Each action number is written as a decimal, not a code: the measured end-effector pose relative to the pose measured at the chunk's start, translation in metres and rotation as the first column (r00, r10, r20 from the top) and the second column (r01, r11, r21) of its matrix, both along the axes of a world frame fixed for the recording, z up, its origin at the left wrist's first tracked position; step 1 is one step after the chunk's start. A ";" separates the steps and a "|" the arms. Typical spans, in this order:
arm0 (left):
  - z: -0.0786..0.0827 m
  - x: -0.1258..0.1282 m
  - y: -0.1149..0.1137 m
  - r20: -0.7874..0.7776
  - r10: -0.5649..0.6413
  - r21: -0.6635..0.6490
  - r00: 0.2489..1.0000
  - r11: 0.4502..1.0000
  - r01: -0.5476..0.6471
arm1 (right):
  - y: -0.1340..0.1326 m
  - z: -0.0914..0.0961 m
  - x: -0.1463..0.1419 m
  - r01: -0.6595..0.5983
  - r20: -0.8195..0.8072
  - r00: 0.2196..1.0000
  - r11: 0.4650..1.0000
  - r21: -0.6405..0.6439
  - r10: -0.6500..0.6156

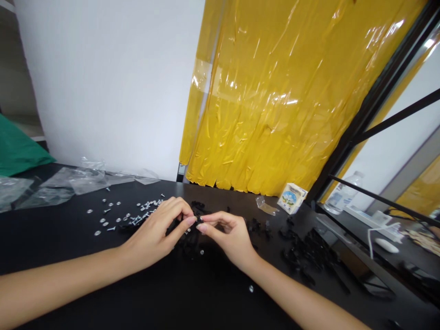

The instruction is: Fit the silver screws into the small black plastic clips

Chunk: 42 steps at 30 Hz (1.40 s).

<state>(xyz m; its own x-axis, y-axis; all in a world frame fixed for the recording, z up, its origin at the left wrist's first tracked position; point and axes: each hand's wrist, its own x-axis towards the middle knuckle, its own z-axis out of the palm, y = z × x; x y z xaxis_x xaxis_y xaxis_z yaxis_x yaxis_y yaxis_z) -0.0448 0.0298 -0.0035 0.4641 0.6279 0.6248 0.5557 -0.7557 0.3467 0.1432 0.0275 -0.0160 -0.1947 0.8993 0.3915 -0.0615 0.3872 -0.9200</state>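
My left hand [161, 229] and my right hand [228, 236] meet over a black table [103, 284], fingertips pinched together on a small black part [198, 221]. Both hands are closed on it. Under and between them lies a heap of small black parts [192, 243]. To the left of my left hand, several small silver screws and washers [120, 217] are scattered on the tabletop. One loose silver piece [250, 288] lies near my right forearm.
Another pile of black parts [305, 252] lies at the right. Clear plastic bags [68, 183] sit at the back left, beside a green cloth [17, 151]. A small white carton [292, 197], a crumpled wrapper [266, 206] and a water bottle [343, 195] stand near the yellow plastic curtain [275, 101].
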 end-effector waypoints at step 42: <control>-0.005 0.000 0.003 -0.234 0.094 0.268 0.968 0.963 -0.029 | -0.003 0.003 -0.001 -0.063 0.013 0.998 0.996 -0.058 0.064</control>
<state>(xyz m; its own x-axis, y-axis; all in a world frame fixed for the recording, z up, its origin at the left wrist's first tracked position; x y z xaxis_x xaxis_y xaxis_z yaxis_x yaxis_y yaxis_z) -0.0453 0.0330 -0.0088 0.5873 0.4905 0.6439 0.6465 -0.7628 -0.0086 0.1424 0.0243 -0.0129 -0.2578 0.9059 0.3359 -0.0701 0.3293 -0.9416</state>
